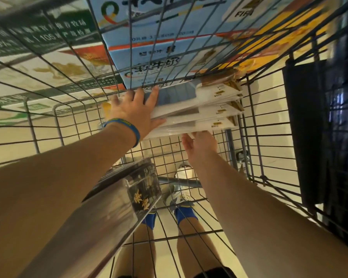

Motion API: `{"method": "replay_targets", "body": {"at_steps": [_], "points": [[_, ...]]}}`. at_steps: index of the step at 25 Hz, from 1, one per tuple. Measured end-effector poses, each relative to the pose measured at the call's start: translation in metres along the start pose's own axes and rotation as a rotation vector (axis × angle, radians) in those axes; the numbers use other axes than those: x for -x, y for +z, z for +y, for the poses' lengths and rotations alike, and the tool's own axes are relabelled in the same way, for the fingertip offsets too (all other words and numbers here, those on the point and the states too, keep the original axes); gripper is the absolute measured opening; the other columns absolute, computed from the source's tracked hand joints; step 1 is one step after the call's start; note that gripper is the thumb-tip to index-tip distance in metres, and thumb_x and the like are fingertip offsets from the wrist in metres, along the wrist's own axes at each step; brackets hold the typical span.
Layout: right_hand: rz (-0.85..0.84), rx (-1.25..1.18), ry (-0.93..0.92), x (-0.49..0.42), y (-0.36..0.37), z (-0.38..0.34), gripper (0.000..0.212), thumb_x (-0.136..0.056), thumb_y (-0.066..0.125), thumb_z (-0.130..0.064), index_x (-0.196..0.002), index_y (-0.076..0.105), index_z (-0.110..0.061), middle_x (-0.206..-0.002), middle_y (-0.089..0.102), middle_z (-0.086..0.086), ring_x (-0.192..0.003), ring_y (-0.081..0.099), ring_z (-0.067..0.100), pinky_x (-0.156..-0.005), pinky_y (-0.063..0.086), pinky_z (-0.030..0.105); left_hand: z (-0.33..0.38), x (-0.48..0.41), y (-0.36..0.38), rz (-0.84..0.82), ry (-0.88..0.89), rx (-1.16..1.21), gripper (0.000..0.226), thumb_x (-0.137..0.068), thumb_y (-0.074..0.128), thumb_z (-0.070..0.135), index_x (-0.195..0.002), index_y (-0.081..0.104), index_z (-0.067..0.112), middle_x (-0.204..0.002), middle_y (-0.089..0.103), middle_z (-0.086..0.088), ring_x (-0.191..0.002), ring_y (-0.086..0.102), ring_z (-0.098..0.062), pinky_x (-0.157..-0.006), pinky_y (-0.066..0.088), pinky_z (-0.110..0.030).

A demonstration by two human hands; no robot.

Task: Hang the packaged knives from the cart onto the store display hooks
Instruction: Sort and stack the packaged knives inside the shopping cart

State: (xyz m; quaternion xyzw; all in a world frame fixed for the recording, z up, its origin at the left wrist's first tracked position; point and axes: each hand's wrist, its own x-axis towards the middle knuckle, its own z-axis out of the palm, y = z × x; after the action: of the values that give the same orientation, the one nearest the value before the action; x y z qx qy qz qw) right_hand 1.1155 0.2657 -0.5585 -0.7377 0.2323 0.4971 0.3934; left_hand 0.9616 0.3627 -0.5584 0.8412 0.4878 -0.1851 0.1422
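A stack of several packaged knives point(205, 109), in white and clear blister packs, lies inside the wire cart point(269, 137) against its far wall. My left hand point(135, 111), with a blue wristband, grips the left end of the stack, fingers over the top and thumb under it. My right hand point(199, 145) sits palm up beneath the near edge of the stack, its fingertips touching the lowest pack. A separate clear pack with a black card and gold characters point(141, 189) rests in the cart under my left forearm.
Blue and white printed cartons point(159, 37) and green and white ones point(48, 57) stand beyond the cart's far wire wall. A dark panel point(305, 127) hangs at the right side. My legs and shoes point(181, 197) show through the cart's mesh floor.
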Motion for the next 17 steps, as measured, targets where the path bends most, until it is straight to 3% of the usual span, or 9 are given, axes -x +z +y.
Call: {"method": "replay_targets", "body": {"at_steps": [2, 4, 6, 8, 9, 10, 13, 15, 17], "points": [[-0.079, -0.099, -0.051, 0.001, 0.005, -0.002, 0.032, -0.102, 0.053, -0.004, -0.129, 0.064, -0.018, -0.109, 0.071, 0.007, -0.095, 0.073, 0.018, -0.076, 0.064, 0.029, 0.005, 0.003, 0.002, 0.088, 0.001, 0.024, 0.083, -0.092, 0.031, 0.071, -0.158, 0.009, 0.024, -0.151, 0.035, -0.009, -0.137, 0.033, -0.034, -0.104, 0.04, -0.059], [-0.072, -0.121, -0.079, -0.013, 0.01, -0.009, 0.037, -0.103, 0.05, -0.004, -0.138, 0.058, -0.013, -0.102, 0.068, 0.006, -0.087, 0.071, 0.015, -0.071, 0.063, 0.029, 0.005, 0.007, 0.001, 0.16, 0.039, 0.036, 0.082, -0.092, 0.035, 0.067, -0.158, 0.011, 0.024, -0.154, 0.032, -0.009, -0.137, 0.033, -0.034, -0.103, 0.04, -0.06], [0.042, -0.068, -0.075, -0.02, 0.017, -0.024, 0.021, -0.105, 0.051, -0.012, -0.121, 0.057, 0.001, -0.088, 0.058, 0.005, -0.08, 0.063, 0.015, -0.064, 0.058, 0.026, 0.004, 0.008, 0.001, 0.182, 0.062, -0.012, 0.087, -0.091, 0.036, 0.067, -0.158, 0.004, 0.023, -0.158, 0.028, -0.01, -0.143, 0.029, -0.034, -0.108, 0.035, -0.062], [0.137, 0.222, -0.194, -0.02, 0.016, -0.016, 0.023, -0.098, 0.067, -0.032, -0.095, 0.056, -0.011, -0.083, 0.058, 0.002, -0.08, 0.064, 0.016, -0.067, 0.056, 0.029, 0.002, 0.007, 0.001, 0.171, 0.058, -0.066, 0.086, -0.093, 0.031, 0.067, -0.159, 0.001, 0.02, -0.161, 0.024, -0.009, -0.147, 0.024, -0.033, -0.113, 0.032, -0.059], [0.133, 0.163, -0.232, -0.017, 0.015, -0.016, 0.03, -0.092, 0.072, -0.039, -0.092, 0.055, -0.014, -0.085, 0.063, 0.001, -0.082, 0.068, 0.017, -0.07, 0.059, 0.031, 0.001, 0.007, 0.002, 0.168, 0.056, -0.082, 0.084, -0.094, 0.029, 0.065, -0.159, 0.001, 0.02, -0.163, 0.022, -0.009, -0.147, 0.025, -0.033, -0.112, 0.032, -0.057], [0.06, 0.272, -0.286, -0.016, 0.012, -0.017, 0.031, -0.089, 0.074, -0.041, -0.091, 0.058, -0.015, -0.087, 0.067, 0.001, -0.082, 0.071, 0.018, -0.074, 0.062, 0.034, -0.001, 0.008, 0.002, 0.167, 0.056, -0.092, 0.081, -0.096, 0.028, 0.064, -0.159, 0.003, 0.019, -0.163, 0.021, -0.008, -0.146, 0.026, -0.033, -0.11, 0.034, -0.056], [0.004, 0.419, -0.19, -0.017, 0.002, -0.011, 0.018, -0.096, 0.066, -0.024, -0.081, 0.065, -0.016, -0.084, 0.07, 0.005, -0.08, 0.071, 0.018, -0.08, 0.063, 0.038, -0.002, 0.009, -0.001, 0.149, 0.06, -0.084, 0.076, -0.097, 0.032, 0.059, -0.159, 0.006, 0.022, -0.163, 0.021, -0.007, -0.14, 0.033, -0.033, -0.101, 0.039, -0.053], [-0.032, 0.265, -0.153, -0.012, 0.002, -0.006, 0.005, -0.097, 0.064, -0.013, -0.096, 0.068, -0.014, -0.093, 0.07, 0.007, -0.082, 0.071, 0.016, -0.074, 0.062, 0.028, 0.0, 0.013, 0.001, 0.131, 0.057, -0.072, 0.074, -0.098, 0.036, 0.057, -0.158, 0.008, 0.025, -0.161, 0.024, -0.007, -0.138, 0.036, -0.033, -0.1, 0.039, -0.053], [-0.074, 0.132, -0.202, -0.006, 0.008, -0.006, 0.017, -0.096, 0.061, -0.005, -0.097, 0.067, -0.021, -0.097, 0.069, 0.006, -0.094, 0.071, 0.02, -0.083, 0.061, 0.031, 0.0, 0.016, 0.0, 0.15, 0.054, -0.047, 0.078, -0.096, 0.038, 0.061, -0.158, 0.007, 0.023, -0.162, 0.023, -0.006, -0.142, 0.032, -0.032, -0.104, 0.038, -0.054]]}}
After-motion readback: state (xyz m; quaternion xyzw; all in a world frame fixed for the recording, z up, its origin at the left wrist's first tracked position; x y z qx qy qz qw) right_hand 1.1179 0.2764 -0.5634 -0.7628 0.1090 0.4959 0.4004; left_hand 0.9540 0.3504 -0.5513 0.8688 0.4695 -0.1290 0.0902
